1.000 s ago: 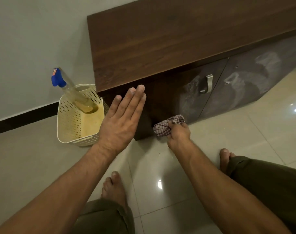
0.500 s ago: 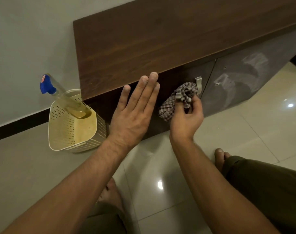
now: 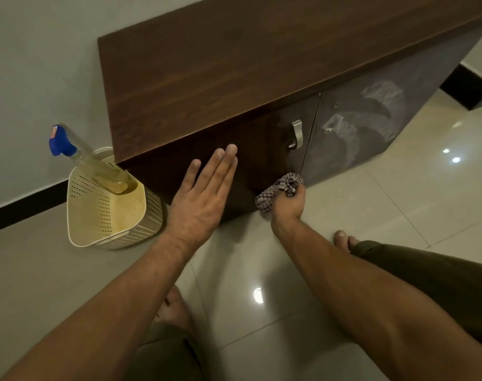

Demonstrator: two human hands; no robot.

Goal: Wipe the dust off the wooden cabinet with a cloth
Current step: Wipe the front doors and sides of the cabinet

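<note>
Head view: right hand (image 3: 288, 200) bunches a checked cloth (image 3: 278, 188) low against the wooden cabinet (image 3: 234, 78) door, left hand (image 3: 201, 204) flat and spread; dusty right-hand door likely needs wiping next.

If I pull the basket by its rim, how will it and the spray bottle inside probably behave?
The basket looks like thin perforated plastic, so it is probably light and should slide easily on the glossy floor. The spray bottle leans against its rim with its blue head well outside, so it may shift or tip the basket.
</note>
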